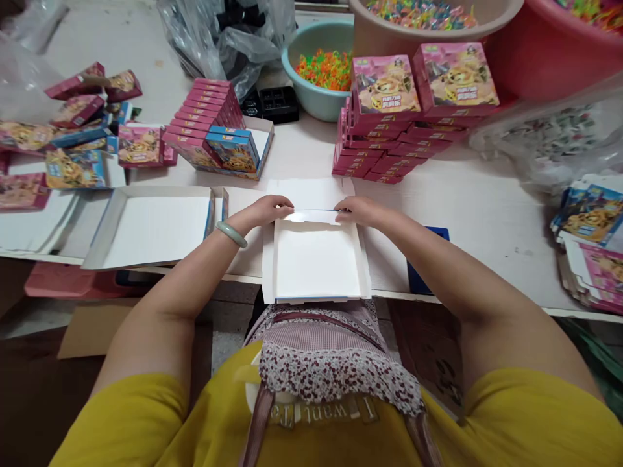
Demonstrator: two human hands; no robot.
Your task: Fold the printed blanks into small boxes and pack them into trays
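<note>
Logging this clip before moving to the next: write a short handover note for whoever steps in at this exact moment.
Left hand: fingers pressed on the far left corner of the white cardboard box tray, pinching its back wall.
Right hand: same grip on the far right corner.
The tray lies at the edge of the white table, its side walls upright and its white lid flap flat beyond the hands.
Done: a larger open white tray sits to the left; stacked pink printed boxes stand behind.
Left: the back wall is not yet set; the tray holds nothing.
</note>
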